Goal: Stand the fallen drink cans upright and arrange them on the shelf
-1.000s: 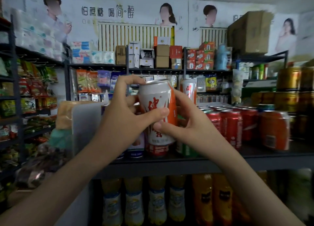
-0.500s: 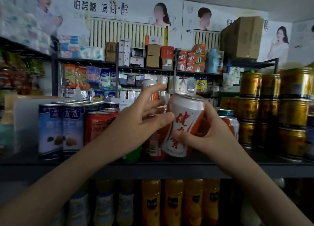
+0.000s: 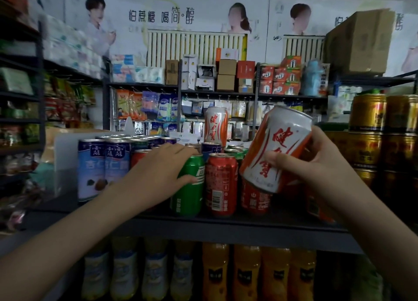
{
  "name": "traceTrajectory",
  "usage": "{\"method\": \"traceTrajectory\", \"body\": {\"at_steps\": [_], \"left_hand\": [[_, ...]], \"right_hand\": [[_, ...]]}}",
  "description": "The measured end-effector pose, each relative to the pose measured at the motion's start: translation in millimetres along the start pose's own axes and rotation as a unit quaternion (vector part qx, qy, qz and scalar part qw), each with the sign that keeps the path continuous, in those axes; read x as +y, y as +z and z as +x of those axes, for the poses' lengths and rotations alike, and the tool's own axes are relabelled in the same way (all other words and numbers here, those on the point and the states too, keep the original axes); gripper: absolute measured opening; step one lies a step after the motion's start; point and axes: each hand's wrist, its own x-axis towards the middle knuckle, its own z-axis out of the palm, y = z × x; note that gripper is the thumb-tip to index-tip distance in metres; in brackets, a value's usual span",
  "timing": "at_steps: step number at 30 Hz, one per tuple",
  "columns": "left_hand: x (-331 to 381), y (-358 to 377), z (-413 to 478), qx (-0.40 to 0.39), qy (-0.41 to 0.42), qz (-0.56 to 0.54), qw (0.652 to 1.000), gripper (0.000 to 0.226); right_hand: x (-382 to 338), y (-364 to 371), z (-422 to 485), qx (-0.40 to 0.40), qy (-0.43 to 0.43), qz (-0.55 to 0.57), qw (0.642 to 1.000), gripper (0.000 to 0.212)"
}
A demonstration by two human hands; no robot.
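Note:
My right hand [image 3: 316,165] grips a white and orange can [image 3: 274,149] with red characters, tilted to the right, above the dark shelf [image 3: 226,226]. My left hand [image 3: 162,176] rests on a green can [image 3: 190,187] standing at the shelf's front, fingers over its top and thumb on its side. Beside it stand a red can [image 3: 221,185] and another red can [image 3: 255,199], partly behind the held one. A second white and orange can [image 3: 216,124] stands on top of the cans further back.
Two tall blue cans [image 3: 103,167] stand at the left, next to a white divider [image 3: 65,163]. Stacked gold cans [image 3: 382,138] fill the right side. Orange and pale bottles [image 3: 246,273] line the shelf below. Shelves of boxes and snacks stand behind.
My left hand let go of the white and orange can and dropped onto the green can. My right hand now holds the can alone, further right. The view shifted.

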Motion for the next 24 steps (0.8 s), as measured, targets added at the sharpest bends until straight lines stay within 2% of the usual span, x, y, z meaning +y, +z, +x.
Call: {"method": "traceTrajectory", "body": {"at_steps": [3,6,12,16,24], "left_hand": [[2,5,-2,0.028,0.0,-0.008,1.0,0.058],[12,16,-11,0.093,-0.001,-0.03,0.995,0.061],[47,46,-30,0.2,0.012,-0.054,0.978,0.056],[57,66,-31,0.223,-0.048,-0.089,0.97,0.059],[49,83,-24,0.255,-0.144,-0.137,0.946,0.067]], "right_hand": [[5,7,-2,0.004,0.006,-0.014,1.0,0.068],[11,10,-10,0.025,0.006,-0.023,0.999,0.069],[26,7,-34,0.1,0.017,-0.127,0.987,0.071],[44,8,-43,0.119,0.012,-0.215,0.969,0.072],[72,9,-31,0.162,-0.004,-0.299,0.941,0.073]]}}
